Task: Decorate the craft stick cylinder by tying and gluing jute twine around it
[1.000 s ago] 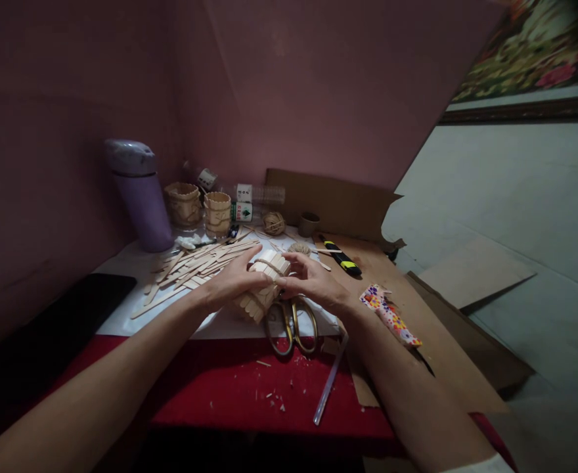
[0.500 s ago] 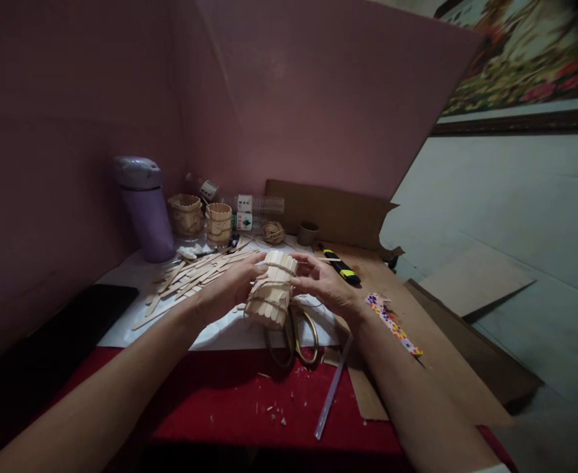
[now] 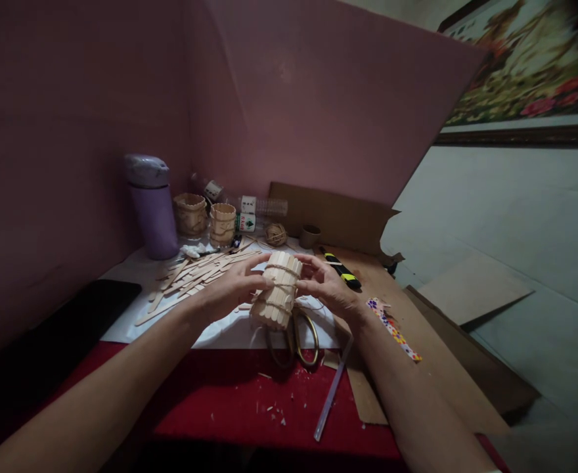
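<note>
Between my two hands is a small craft-stick cup [image 3: 278, 292], its pale sticks standing side by side and bound with several rounds of twine. It tilts, its scalloped lower edge toward me. My left hand [image 3: 242, 286] grips its left side, thumb in front. On the other side my right hand [image 3: 326, 282] holds it with thumb and fingers. Just under the cup lie scissors [image 3: 307, 338] with brass-coloured handles, their blades hidden. Loose craft sticks [image 3: 195, 279] are heaped left of my left hand. Beyond my right hand lies a black and yellow utility knife [image 3: 343, 270].
A purple tumbler [image 3: 154, 213], two finished-looking stick cups [image 3: 222, 223], plastic bottles [image 3: 264, 207] and a twine ball [image 3: 276, 234] stand at the back. A clear glue stick [image 3: 333, 394] crosses the red cloth [image 3: 220, 394]. Cardboard [image 3: 437, 368] with a floral strip [image 3: 392, 328] lies right.
The cup has turned slightly in my hands and stands a little more upright. Both hands keep hold of it. The view has shifted slightly.
</note>
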Demonstrator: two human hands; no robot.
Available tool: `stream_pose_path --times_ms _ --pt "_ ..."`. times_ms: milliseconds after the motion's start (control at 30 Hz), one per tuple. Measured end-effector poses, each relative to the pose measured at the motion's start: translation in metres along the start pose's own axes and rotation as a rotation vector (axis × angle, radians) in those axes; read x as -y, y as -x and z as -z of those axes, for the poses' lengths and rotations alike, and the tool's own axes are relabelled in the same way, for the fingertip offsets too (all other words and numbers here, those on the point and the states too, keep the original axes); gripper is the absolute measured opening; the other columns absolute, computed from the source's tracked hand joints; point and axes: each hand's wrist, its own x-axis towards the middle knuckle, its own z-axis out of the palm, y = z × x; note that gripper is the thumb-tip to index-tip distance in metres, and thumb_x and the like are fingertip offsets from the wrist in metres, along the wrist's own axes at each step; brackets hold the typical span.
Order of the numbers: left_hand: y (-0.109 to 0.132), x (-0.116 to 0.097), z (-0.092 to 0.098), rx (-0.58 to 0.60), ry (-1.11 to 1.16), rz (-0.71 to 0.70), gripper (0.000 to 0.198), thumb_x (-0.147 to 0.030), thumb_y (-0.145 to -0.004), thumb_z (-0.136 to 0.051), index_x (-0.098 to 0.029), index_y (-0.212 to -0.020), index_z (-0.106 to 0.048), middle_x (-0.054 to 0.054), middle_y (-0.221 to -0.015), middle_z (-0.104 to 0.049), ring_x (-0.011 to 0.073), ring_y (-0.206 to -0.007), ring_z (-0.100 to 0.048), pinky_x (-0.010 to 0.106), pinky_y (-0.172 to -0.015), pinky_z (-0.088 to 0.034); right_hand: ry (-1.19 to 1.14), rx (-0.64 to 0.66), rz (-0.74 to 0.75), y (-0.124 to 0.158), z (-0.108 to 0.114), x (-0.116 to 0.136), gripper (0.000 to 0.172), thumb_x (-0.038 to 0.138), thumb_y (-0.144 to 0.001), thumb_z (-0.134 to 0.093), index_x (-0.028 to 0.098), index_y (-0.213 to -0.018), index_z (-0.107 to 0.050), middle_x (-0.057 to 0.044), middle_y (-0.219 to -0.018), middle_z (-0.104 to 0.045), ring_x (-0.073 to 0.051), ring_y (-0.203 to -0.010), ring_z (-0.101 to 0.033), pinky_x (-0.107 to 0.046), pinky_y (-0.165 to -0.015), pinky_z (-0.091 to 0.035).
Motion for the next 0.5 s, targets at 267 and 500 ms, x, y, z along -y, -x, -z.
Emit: stream_pose_path --times_ms 267,500 --pt "0.0025 -0.0025 -0.0025 0.001 -0.018 -0.006 0.07 -0.033 -0.074 -0.071 -0.023 -0.141 -0.049 0.012 -0.124 -0.065 0.0285 -0.104 -0.065 0.036 -0.08 -0.05 0.002 0.031 0.013 0.0008 0.0011 -0.0033 0.061 0.029 -0.072 -0.083 0.026 -0.124 -0.053 -0.007 -0.116 -0.066 -0.021 -0.102 -0.065 -0.033 -0.076 -0.059" --pt "0.0011 0.0002 -0.0029 -0.001 -0.013 -0.01 0.084 -0.033 -0.07 -0.078 -0.02 -0.146 -0.042 0.014 -0.117 -0.068 0.0289 -0.102 -0.065 0.038 -0.081 -0.049 0.011 0.013 0.004 0.0016 -0.0022 0.0003 0.063 0.029 -0.069 -0.084 0.026 -0.123 -0.051 -0.008 -0.119 -0.065 -0.022 -0.103 -0.064 -0.035 -0.077 -0.059"
